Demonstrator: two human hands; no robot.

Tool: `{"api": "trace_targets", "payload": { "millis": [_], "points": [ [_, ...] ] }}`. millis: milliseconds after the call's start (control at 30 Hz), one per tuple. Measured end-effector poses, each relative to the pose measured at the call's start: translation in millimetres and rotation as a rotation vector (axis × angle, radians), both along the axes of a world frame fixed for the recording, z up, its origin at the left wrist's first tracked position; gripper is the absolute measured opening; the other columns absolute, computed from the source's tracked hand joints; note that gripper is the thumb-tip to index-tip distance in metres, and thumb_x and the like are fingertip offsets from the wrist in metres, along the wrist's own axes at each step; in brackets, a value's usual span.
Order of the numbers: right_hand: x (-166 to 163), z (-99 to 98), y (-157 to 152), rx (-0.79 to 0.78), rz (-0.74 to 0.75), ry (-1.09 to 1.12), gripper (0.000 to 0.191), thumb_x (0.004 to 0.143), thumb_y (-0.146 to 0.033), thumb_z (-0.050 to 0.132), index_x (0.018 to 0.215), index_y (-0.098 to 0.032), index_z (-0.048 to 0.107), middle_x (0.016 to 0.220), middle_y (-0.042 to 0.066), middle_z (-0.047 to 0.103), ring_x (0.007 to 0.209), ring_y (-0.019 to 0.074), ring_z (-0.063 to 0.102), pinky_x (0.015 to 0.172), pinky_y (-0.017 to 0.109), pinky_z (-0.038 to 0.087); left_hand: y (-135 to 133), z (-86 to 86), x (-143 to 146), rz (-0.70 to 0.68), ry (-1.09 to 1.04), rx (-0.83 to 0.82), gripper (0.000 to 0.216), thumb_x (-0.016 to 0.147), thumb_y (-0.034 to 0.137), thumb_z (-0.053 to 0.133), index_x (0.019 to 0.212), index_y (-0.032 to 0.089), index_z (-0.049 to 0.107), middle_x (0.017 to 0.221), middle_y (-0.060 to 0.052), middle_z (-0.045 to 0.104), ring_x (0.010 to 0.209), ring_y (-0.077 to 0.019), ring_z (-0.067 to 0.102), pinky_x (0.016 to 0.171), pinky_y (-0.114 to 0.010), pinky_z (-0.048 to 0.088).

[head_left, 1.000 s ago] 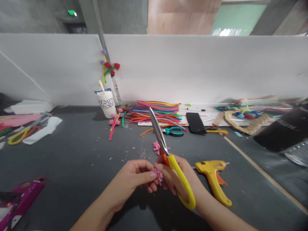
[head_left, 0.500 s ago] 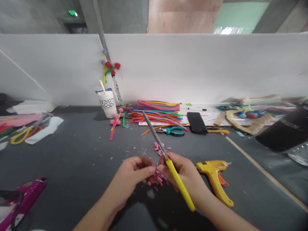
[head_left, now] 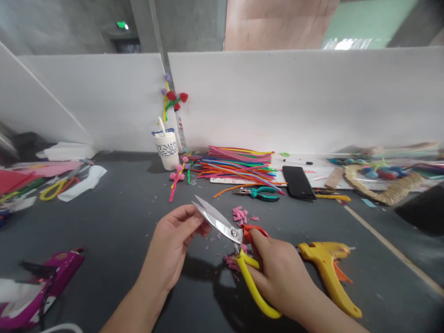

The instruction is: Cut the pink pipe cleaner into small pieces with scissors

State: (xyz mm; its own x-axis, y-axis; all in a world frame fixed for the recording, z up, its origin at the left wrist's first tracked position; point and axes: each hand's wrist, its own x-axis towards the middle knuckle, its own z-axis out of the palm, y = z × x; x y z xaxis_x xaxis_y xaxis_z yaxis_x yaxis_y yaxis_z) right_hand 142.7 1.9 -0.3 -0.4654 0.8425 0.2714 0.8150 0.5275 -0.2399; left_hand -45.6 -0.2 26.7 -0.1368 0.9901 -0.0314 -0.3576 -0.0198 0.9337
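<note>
My right hand point(head_left: 277, 268) is closed around the scissors point(head_left: 225, 229), which have one yellow and one red-orange handle. Their blades are slightly parted and point up and left, toward my left hand point(head_left: 176, 240). The thumb and fingers of that hand are pinched together by the blade tips; whatever sits between them is too small or hidden to name. Small pink cut pieces point(head_left: 240, 214) lie in a pile beyond the scissors. More pink scraps point(head_left: 232, 262) show underneath the handles, partly covered by them.
A yellow glue gun point(head_left: 328, 270) lies right of my right hand, a purple tool point(head_left: 52, 286) far left. Farther back are teal pliers point(head_left: 258, 193), a black phone point(head_left: 298, 181), pipe cleaners point(head_left: 239, 166), a pink pipe-cleaner flower point(head_left: 176, 178) and a white cup point(head_left: 168, 150).
The scissors have turned from edge-on to flat, and their blades have parted. My hands have moved apart, the left one to the blade tips. The view has shifted left.
</note>
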Motion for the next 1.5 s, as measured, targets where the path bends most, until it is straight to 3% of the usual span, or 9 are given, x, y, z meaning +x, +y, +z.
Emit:
{"api": "trace_targets", "payload": {
  "millis": [167, 533, 1200, 1500],
  "points": [
    [1.2, -0.7, 0.3, 0.066, 0.008, -0.027, 0.025, 0.075, -0.040, 0.048, 0.087, -0.018, 0.048, 0.060, 0.003, 0.060, 0.053, 0.0198, 0.056, 0.048, 0.025, 0.028, 1.1, 1.1, -1.7, 0.010, 0.013, 0.038, 0.005, 0.071, 0.016, 0.061, 0.071, 0.016, 0.066, 0.063, 0.002, 0.062, 0.056, -0.0063, 0.053, 0.055, -0.015, 0.042],
    [0.6, 3.5, -0.3, -0.063, 0.009, -0.021, 0.020, 0.075, -0.039, 0.050, 0.080, -0.020, 0.047, 0.060, 0.001, 0.059, 0.052, 0.0187, 0.055, 0.047, 0.025, 0.028, 0.9, 2.5, -2.3, 0.030, 0.057, 0.038, 0.004, 0.069, 0.019, 0.063, 0.070, 0.016, 0.066, 0.062, 0.001, 0.062, 0.056, -0.0086, 0.053, 0.057, -0.019, 0.042],
    [0.6, 1.5, -1.2, 0.003, 0.021, -0.003, 0.022, 0.076, -0.042, 0.049, 0.077, -0.020, 0.048, 0.056, 0.001, 0.057, 0.048, 0.0168, 0.053, 0.045, 0.024, 0.026, 0.6, 1.4, -2.9, 0.045, 0.064, 0.052, 0.003, 0.069, 0.017, 0.062, 0.069, 0.016, 0.065, 0.062, 0.002, 0.061, 0.056, -0.0083, 0.053, 0.057, -0.018, 0.042],
    [2.1, -3.8, -0.5, 0.124, 0.005, -0.081, 0.027, 0.075, -0.045, 0.049, 0.081, -0.019, 0.049, 0.053, 0.001, 0.058, 0.047, 0.0179, 0.055, 0.045, 0.024, 0.026, 0.2, 1.0, -2.0, 0.061, 0.056, 0.040, 0.003, 0.068, 0.018, 0.063, 0.069, 0.017, 0.066, 0.061, 0.002, 0.061, 0.055, -0.0078, 0.052, 0.056, -0.018, 0.042]
  ]
}}
